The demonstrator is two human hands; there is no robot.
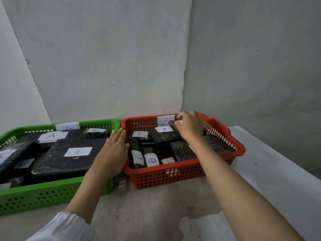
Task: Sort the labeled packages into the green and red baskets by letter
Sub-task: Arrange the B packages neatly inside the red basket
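- Green basket [52, 195] full of A-labeled packages [69, 153]; red basket [173, 174] holds B-labeled packages [151, 160]
- Right hand [190, 126] pinches a dark package [174, 125] at red basket's far wall; left hand [114, 150] flat, fingers straight, on its near-left rim
- Sorting looks almost done; one dark package [120, 182] on the bench [147, 214] between baskets

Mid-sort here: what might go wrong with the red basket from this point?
1. The red basket is crowded with B packages lying at angles; the package the right hand pinches at the back wall may not seat flat.
2. The left hand presses the rim; pushing could shove it into the green basket.
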